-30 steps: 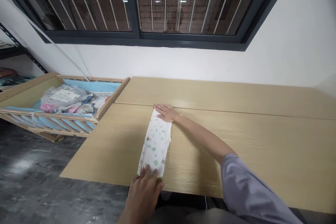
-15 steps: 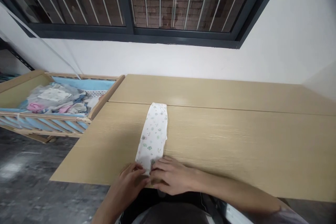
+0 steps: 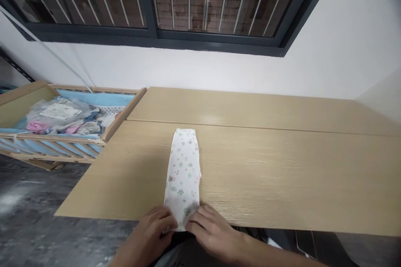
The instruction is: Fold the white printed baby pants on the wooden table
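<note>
A long, narrow folded white cloth (image 3: 184, 169) with small green and pink prints lies lengthwise on the wooden table (image 3: 282, 167), its near end at the front edge. My left hand (image 3: 153, 229) pinches the near left corner of the cloth. My right hand (image 3: 213, 229) grips the near right corner, fingers curled over the table's edge. Both hands sit side by side at the cloth's near end.
A wooden crib (image 3: 65, 127) with blue lining holds a pile of small clothes at the left, next to the table. A white wall and a barred window (image 3: 175, 4) stand behind the table. Dark floor lies to the left.
My right hand left the far end of the cloth and came back to the near end beside my left hand. The cloth has slid a little toward me.
</note>
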Action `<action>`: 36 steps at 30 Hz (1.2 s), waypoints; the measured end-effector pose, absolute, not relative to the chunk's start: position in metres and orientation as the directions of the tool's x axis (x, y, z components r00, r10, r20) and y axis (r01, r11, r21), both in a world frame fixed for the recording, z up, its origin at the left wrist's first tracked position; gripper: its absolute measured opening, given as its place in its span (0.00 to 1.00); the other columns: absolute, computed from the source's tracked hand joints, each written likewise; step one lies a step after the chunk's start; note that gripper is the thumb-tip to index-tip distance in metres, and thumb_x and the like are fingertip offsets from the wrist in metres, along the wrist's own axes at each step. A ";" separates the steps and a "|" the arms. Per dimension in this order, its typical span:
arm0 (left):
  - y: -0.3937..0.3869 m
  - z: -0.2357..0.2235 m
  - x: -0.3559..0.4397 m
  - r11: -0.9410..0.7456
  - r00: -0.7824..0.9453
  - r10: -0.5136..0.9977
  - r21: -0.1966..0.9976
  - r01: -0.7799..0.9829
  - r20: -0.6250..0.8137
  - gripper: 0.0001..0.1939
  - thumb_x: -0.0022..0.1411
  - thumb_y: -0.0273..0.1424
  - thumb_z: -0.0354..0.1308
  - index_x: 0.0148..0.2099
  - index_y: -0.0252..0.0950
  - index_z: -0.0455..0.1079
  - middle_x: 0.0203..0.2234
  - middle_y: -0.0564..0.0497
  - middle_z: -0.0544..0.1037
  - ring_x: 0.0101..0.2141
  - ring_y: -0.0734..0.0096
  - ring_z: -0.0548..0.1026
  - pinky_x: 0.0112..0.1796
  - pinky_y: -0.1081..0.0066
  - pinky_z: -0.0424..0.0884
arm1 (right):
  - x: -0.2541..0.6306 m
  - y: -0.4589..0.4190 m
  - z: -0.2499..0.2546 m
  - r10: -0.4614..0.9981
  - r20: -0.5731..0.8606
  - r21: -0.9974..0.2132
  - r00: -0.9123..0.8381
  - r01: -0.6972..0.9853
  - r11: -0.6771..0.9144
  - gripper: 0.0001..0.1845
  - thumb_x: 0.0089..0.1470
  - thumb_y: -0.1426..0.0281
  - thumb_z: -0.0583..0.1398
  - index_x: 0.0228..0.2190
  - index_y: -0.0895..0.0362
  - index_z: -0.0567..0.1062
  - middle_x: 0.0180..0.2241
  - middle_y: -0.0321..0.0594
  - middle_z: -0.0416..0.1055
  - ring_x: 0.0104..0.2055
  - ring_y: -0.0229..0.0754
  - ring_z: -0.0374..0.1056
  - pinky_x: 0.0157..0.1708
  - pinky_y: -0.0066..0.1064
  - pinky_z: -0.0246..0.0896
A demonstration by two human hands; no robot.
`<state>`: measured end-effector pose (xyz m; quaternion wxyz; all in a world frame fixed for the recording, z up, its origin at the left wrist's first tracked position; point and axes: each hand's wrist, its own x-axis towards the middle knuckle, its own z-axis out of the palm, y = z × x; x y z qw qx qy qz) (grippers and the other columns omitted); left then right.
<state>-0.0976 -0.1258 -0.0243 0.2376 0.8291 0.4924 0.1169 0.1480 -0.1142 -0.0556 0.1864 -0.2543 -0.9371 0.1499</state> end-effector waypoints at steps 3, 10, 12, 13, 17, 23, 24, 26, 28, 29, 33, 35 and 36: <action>-0.123 -0.008 -0.099 -0.447 0.489 0.870 0.535 0.717 0.072 0.15 0.55 0.14 0.56 0.35 0.40 0.73 0.33 0.54 0.77 0.38 0.70 0.77 0.39 0.72 0.71 | 0.147 -0.105 -0.036 0.617 0.269 -0.531 -0.739 0.421 0.735 0.12 0.64 0.74 0.55 0.48 0.54 0.71 0.42 0.42 0.75 0.48 0.45 0.69 0.53 0.37 0.65; -0.100 0.007 -0.107 -0.522 0.448 0.852 0.503 0.689 0.271 0.15 0.60 0.36 0.67 0.49 0.43 0.74 0.44 0.49 0.80 0.44 0.63 0.79 0.44 0.69 0.76 | 0.146 -0.063 -0.001 0.776 0.253 -0.785 -0.578 0.346 0.513 0.19 0.59 0.74 0.58 0.52 0.52 0.68 0.47 0.43 0.74 0.46 0.43 0.73 0.45 0.35 0.71; -0.087 0.008 -0.109 -0.518 0.413 0.855 0.519 0.680 0.312 0.10 0.64 0.34 0.61 0.48 0.43 0.74 0.43 0.49 0.81 0.44 0.65 0.80 0.44 0.70 0.76 | 0.145 -0.047 0.006 0.791 0.262 -0.805 -0.552 0.327 0.495 0.20 0.60 0.73 0.59 0.53 0.51 0.67 0.47 0.42 0.74 0.44 0.42 0.73 0.42 0.34 0.71; -0.079 0.011 -0.109 -0.494 0.382 0.869 0.543 0.679 0.314 0.09 0.66 0.33 0.59 0.48 0.43 0.75 0.42 0.50 0.82 0.42 0.66 0.80 0.44 0.70 0.76 | 0.144 -0.038 0.009 0.795 0.276 -0.809 -0.540 0.315 0.495 0.19 0.60 0.72 0.59 0.53 0.51 0.67 0.46 0.42 0.74 0.42 0.41 0.73 0.40 0.34 0.70; -0.037 0.033 -0.108 -0.296 0.185 0.955 0.665 0.686 0.234 0.13 0.65 0.42 0.59 0.46 0.42 0.77 0.36 0.52 0.83 0.36 0.67 0.79 0.38 0.71 0.75 | 0.139 0.007 0.021 0.824 0.334 -0.829 -0.457 0.274 0.488 0.18 0.59 0.70 0.60 0.51 0.52 0.68 0.42 0.40 0.75 0.39 0.40 0.72 0.39 0.34 0.68; 0.060 0.046 -0.102 -0.248 0.176 0.969 0.718 0.651 0.175 0.22 0.62 0.50 0.58 0.45 0.37 0.77 0.34 0.50 0.82 0.33 0.68 0.76 0.34 0.72 0.70 | 0.132 0.098 0.013 0.860 0.355 -0.852 -0.367 0.251 0.459 0.17 0.56 0.69 0.60 0.48 0.54 0.68 0.38 0.38 0.76 0.35 0.38 0.69 0.36 0.32 0.64; 0.077 0.043 -0.100 -0.232 0.170 0.973 0.698 0.677 0.159 0.23 0.61 0.49 0.58 0.45 0.36 0.77 0.34 0.50 0.82 0.32 0.68 0.75 0.33 0.72 0.69 | 0.131 0.113 0.008 0.868 0.346 -0.856 -0.357 0.259 0.448 0.16 0.56 0.69 0.60 0.47 0.54 0.69 0.38 0.38 0.76 0.35 0.38 0.69 0.36 0.32 0.64; 0.109 0.034 -0.096 -0.182 0.134 0.983 0.656 0.732 0.124 0.23 0.61 0.47 0.57 0.46 0.34 0.77 0.32 0.50 0.81 0.31 0.68 0.74 0.32 0.72 0.68 | 0.127 0.141 -0.003 0.889 0.314 -0.862 -0.334 0.292 0.414 0.14 0.55 0.70 0.59 0.45 0.56 0.70 0.37 0.37 0.76 0.35 0.39 0.70 0.37 0.32 0.64; 0.134 0.021 -0.090 -0.136 0.092 0.991 0.625 0.769 0.102 0.21 0.62 0.44 0.58 0.47 0.31 0.77 0.31 0.48 0.81 0.31 0.67 0.74 0.33 0.71 0.67 | 0.124 0.164 -0.016 0.919 0.257 -0.860 -0.299 0.362 0.359 0.12 0.54 0.72 0.59 0.42 0.56 0.71 0.36 0.38 0.75 0.36 0.39 0.70 0.39 0.32 0.65; 0.143 0.015 -0.087 -0.119 0.074 0.992 0.611 0.783 0.098 0.20 0.62 0.42 0.58 0.47 0.30 0.77 0.31 0.47 0.81 0.33 0.66 0.75 0.34 0.71 0.67 | 0.122 0.173 -0.023 0.932 0.229 -0.855 -0.280 0.399 0.330 0.12 0.54 0.73 0.58 0.42 0.57 0.72 0.36 0.38 0.75 0.36 0.39 0.70 0.40 0.32 0.65; 0.165 -0.007 -0.077 -0.059 0.027 0.997 0.547 0.835 0.066 0.18 0.63 0.36 0.59 0.50 0.30 0.76 0.42 0.41 0.81 0.42 0.62 0.76 0.41 0.70 0.67 | 0.115 0.193 -0.046 0.953 0.180 -0.836 -0.243 0.473 0.279 0.11 0.54 0.76 0.56 0.40 0.58 0.73 0.37 0.41 0.75 0.36 0.40 0.70 0.40 0.33 0.66; 0.169 -0.011 -0.074 -0.036 0.011 0.999 0.516 0.856 0.052 0.17 0.64 0.36 0.59 0.51 0.30 0.75 0.44 0.40 0.81 0.44 0.61 0.76 0.43 0.69 0.67 | 0.113 0.197 -0.053 0.951 0.181 -0.825 -0.252 0.487 0.286 0.11 0.55 0.76 0.55 0.40 0.59 0.73 0.37 0.42 0.74 0.37 0.40 0.70 0.41 0.34 0.67; 0.168 -0.011 -0.073 -0.031 0.006 0.999 0.500 0.865 0.051 0.17 0.65 0.35 0.59 0.51 0.30 0.75 0.44 0.40 0.81 0.44 0.61 0.76 0.44 0.68 0.68 | 0.113 0.197 -0.055 0.948 0.181 -0.818 -0.260 0.495 0.292 0.11 0.55 0.76 0.55 0.40 0.60 0.73 0.37 0.42 0.75 0.37 0.41 0.70 0.42 0.35 0.67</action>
